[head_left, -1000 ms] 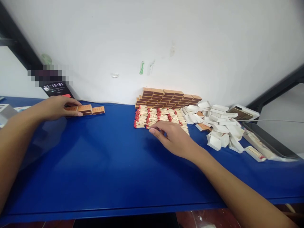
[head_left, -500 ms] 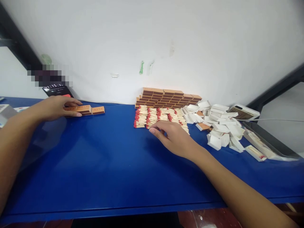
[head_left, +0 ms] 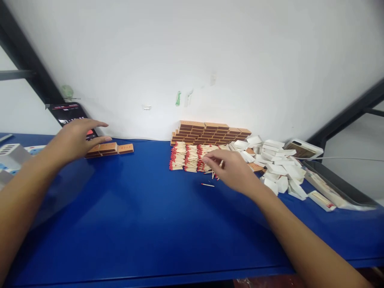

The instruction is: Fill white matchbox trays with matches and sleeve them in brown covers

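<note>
My left hand [head_left: 76, 138] hovers just above a short row of orange matchboxes [head_left: 108, 148] at the left, thumb and fingers spread with nothing between them. Over the right part of a bed of red-tipped matches [head_left: 192, 160], my right hand [head_left: 232, 170] is bent, its thumb and fingertips drawn together. Whatever may be in that pinch is hidden. One loose match [head_left: 207, 185] lies on the blue table, in front of the bed. Behind the matches, a stack of matchboxes [head_left: 204, 132] leans in rows by the wall.
White empty matchbox trays [head_left: 277, 160] are heaped on the right. Beside them are a tray holding several matches [head_left: 322, 201], a dark bin [head_left: 345, 186] and a phone-like object [head_left: 303, 148] with a cable. A phone [head_left: 67, 110] leans at the back left, near a white object [head_left: 15, 156].
My left hand has lifted off the matchboxes and opened. My right hand has shifted slightly right over the matches, and a loose match now shows on the table. The view has tilted up slightly.
</note>
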Demonstrator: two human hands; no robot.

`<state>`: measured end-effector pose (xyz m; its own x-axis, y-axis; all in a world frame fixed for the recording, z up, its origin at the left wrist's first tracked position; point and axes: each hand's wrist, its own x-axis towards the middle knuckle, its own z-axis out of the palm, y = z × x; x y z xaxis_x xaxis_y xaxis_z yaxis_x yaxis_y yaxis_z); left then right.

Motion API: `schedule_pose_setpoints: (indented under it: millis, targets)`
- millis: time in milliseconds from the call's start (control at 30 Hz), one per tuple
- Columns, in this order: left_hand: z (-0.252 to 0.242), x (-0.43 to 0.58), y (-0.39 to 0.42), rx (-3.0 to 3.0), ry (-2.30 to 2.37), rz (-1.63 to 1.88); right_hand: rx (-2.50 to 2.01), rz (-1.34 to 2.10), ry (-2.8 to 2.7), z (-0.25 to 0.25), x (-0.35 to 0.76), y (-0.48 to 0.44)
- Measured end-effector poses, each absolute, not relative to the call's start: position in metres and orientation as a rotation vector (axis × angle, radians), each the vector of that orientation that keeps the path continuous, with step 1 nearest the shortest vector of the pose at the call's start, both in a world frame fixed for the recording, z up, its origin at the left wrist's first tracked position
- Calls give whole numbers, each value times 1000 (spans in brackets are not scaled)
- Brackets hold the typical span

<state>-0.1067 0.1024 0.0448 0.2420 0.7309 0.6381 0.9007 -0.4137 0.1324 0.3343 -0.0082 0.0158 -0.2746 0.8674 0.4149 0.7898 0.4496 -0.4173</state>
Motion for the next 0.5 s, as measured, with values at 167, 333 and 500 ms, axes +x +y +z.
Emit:
schedule_pose_setpoints:
  millis: [167, 333, 500]
  targets:
    - [40, -49, 64, -2185, -1389, -1219, -1622, -203, -1774, 23, 398, 16]
    - [1, -10, 47, -2793, -872, -1047, -1864, -453, -1672, 14, 455, 30]
    - [-12, 1, 37, -2975, -794, -890, -1972, -518, -1834, -4, 473, 40]
